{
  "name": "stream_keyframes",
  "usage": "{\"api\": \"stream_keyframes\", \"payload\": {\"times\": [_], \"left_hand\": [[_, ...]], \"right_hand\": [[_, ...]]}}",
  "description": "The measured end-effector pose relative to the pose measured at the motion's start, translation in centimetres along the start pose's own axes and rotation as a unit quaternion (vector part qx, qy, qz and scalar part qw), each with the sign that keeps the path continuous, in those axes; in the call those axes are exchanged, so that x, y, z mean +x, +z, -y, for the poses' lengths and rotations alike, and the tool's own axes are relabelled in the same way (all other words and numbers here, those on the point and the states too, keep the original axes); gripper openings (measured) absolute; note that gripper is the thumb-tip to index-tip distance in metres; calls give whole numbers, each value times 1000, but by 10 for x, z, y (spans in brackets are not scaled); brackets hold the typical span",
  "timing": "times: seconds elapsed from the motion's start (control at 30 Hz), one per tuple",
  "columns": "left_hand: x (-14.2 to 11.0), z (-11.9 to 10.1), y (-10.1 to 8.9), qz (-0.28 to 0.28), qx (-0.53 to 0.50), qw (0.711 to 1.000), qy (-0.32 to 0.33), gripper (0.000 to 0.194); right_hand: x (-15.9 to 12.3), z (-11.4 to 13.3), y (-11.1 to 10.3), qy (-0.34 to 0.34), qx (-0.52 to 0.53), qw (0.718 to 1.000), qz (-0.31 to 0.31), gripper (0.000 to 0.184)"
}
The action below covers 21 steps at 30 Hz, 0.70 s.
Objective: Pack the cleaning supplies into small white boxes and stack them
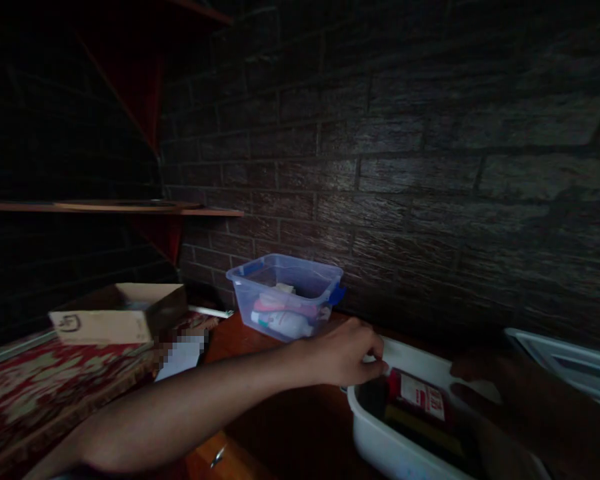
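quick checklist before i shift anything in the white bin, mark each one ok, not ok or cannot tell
1. White bin open on top: ok, the red package with a white label shows inside.
2. Left hand away from the bin: not ok, its fingertips are at the rim.
3. Right hand grip: cannot tell, it is in deep shadow over the bin's right side.
4. Light on the bin's contents: not ok, much of the inside is dark.
5. Clear plastic tub upright: ok, with a white bottle inside.
6. Cardboard box apart from the bin: ok, it sits well to the left.
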<state>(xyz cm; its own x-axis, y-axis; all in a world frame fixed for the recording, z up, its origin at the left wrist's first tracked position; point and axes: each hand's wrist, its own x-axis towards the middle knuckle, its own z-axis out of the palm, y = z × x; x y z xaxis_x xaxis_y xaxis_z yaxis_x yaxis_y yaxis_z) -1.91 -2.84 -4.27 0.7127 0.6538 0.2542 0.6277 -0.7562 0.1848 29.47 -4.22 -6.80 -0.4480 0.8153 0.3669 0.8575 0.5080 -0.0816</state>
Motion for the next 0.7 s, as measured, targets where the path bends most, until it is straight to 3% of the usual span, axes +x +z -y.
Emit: {"api": "stream_keyframes", "payload": {"times": [0.17,0.33,0.47,0.5,0.7], "left_hand": [[0,22,-16,-55,16,998,-1,23],[-5,76,-60,-98,51,992,-53,26],[-12,138,-82,-32,92,985,-142,28],[-14,156,-84,-17,94,978,-184,27],[-20,249,-83,36,55,964,-259,24]], "right_hand": [[54,38,-25,-39,38,993,107,31],[115,69,-33,-79,2,995,59,25],[160,96,-30,-117,-6,993,19,23],[171,101,-28,-123,-5,992,26,23],[232,122,-2,-153,4,986,61,29]]}}
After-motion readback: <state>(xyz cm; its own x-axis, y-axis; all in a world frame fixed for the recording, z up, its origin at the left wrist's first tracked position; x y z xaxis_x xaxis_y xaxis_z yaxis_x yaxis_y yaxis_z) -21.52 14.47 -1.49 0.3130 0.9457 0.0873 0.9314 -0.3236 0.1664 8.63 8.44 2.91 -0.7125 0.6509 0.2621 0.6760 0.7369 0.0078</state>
